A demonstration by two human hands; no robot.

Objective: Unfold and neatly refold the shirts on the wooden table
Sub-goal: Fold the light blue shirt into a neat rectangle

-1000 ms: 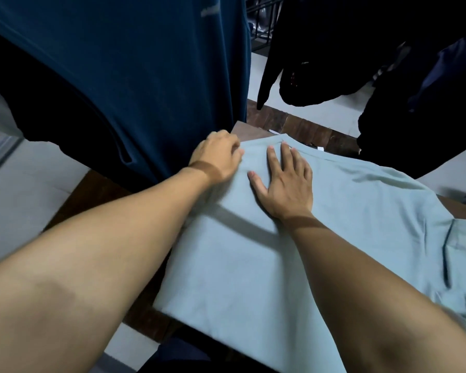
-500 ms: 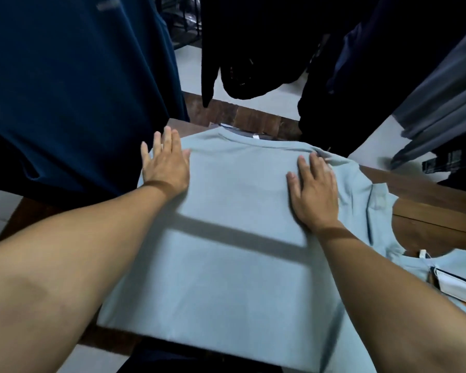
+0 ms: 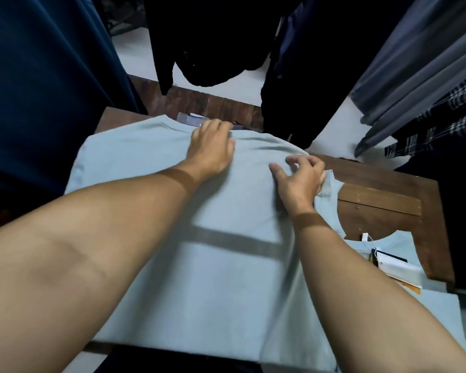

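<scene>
Now left hand grips shirt along far edge; right hand rests, fingers arched.

Head camera looks down, close above the table.

Both bare arms reach forward from the bottom of the frame, hands down at upper centre.
Left forearm runs from lower left up to centre. Left hand palm down, knuckles up, fingers curled over the far edge of the shirt. Right forearm comes from lower right. Right hand just right of the left, apart from it, fingers bent and spread, tips on the cloth, thumb pointing left. Can't tell if the right hand pinches any fabric.
</scene>
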